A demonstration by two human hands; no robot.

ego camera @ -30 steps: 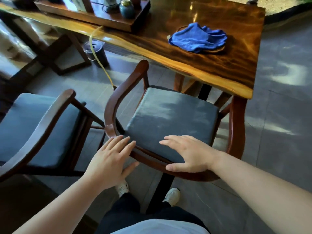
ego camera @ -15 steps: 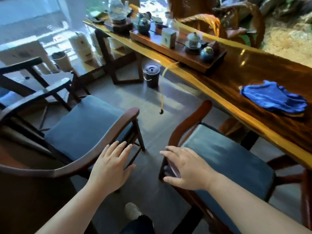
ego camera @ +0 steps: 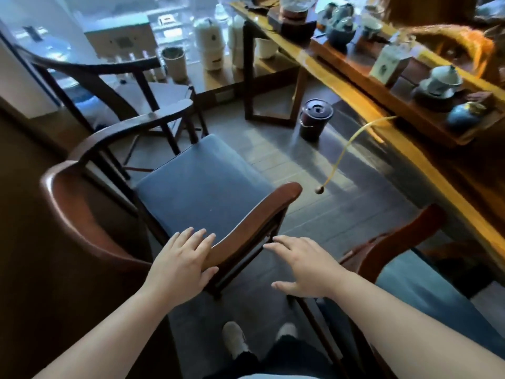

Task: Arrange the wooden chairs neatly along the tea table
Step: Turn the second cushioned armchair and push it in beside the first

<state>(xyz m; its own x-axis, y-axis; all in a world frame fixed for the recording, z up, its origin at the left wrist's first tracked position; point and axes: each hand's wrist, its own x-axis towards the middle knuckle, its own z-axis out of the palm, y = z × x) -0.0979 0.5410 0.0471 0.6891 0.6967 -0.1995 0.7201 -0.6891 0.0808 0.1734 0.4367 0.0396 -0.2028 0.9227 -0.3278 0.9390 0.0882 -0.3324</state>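
Observation:
A wooden armchair with a blue cushion (ego camera: 202, 187) stands in the middle, turned away from the long tea table (ego camera: 426, 165) on the right. My left hand (ego camera: 183, 263) lies flat on its curved right armrest, fingers spread. My right hand (ego camera: 306, 266) hovers open just right of that armrest, touching nothing. A second blue-cushioned chair (ego camera: 418, 285) sits at the lower right, partly under the table edge. A third, darker chair (ego camera: 114, 77) stands behind at the upper left.
A dark lidded bucket (ego camera: 315, 119) stands on the floor by the table, with a yellow hose (ego camera: 347, 149) hanging above it. A tea tray with pots and cups (ego camera: 426, 86) lies on the table. White containers (ego camera: 209, 43) line the window. My feet (ego camera: 257, 337) are below.
The view has swung left from the right-hand chair to the middle chair. My hands left the first chair's back rail; the left one now rests on the middle chair's armrest.

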